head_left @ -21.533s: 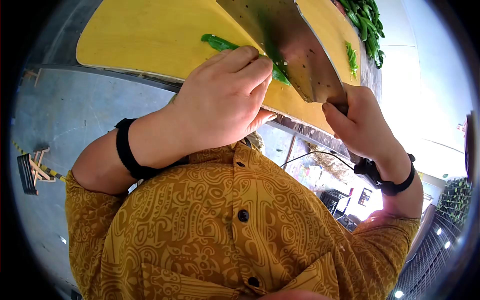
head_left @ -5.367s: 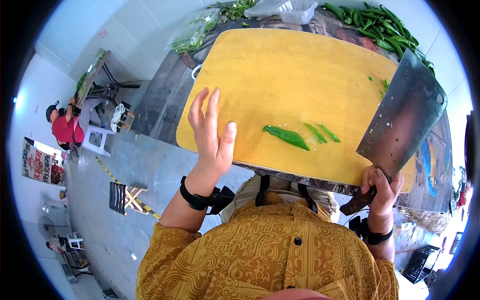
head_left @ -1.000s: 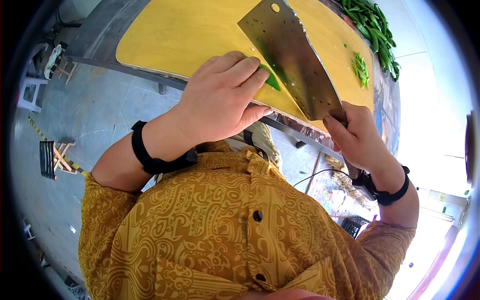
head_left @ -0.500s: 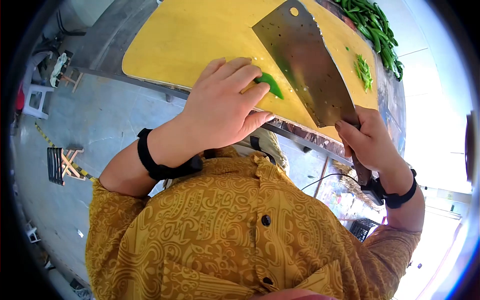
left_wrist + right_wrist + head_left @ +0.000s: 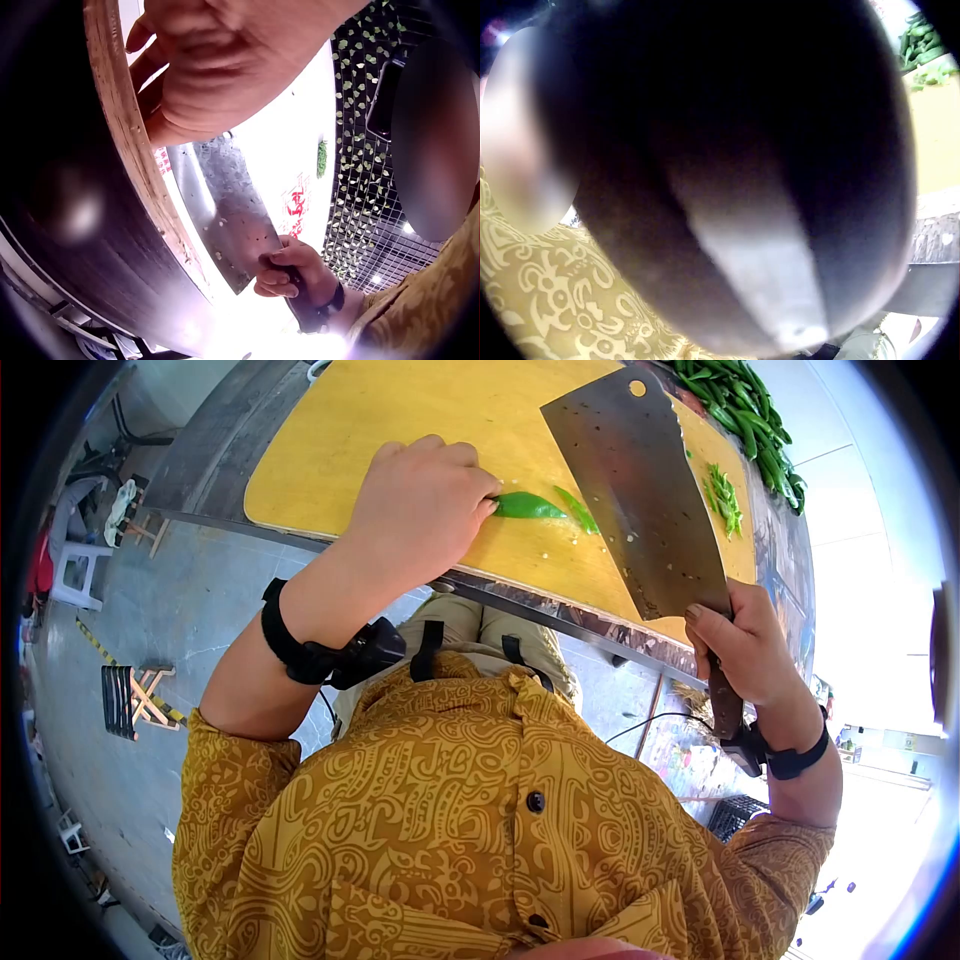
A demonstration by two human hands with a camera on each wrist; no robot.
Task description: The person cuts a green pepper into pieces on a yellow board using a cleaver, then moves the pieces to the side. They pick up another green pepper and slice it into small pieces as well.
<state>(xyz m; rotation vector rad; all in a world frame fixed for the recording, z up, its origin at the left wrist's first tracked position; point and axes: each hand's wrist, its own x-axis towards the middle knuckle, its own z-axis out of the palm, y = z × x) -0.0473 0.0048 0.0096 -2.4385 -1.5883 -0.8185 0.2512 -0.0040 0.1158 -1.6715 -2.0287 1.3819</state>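
Note:
In the head view my left hand [image 5: 425, 505] is over the near left part of the yellow cutting board [image 5: 330, 450], thumb and fingers pinching the left end of a green pepper piece [image 5: 530, 506]. Thin green pepper slices [image 5: 577, 510] lie just right of that piece. My right hand [image 5: 745, 645] grips the handle of a broad cleaver [image 5: 640, 490], its speckled blade held over the board, to the right of the slices. In the left wrist view the cleaver [image 5: 229, 202] appears below my left hand [image 5: 217, 75]. A dark shape blocks most of the right wrist view.
A small heap of cut pepper strips [image 5: 722, 500] lies at the board's right side. Beyond it is a pile of whole green peppers [image 5: 745, 420]. The dark table [image 5: 215, 460] extends past the board's left edge. A folding stool [image 5: 135, 700] stands on the floor.
Over the last second my left hand has drawn back to the left, turning the pepper piece level and exposing the slices beside it. The cleaver has shifted right, away from the pepper.

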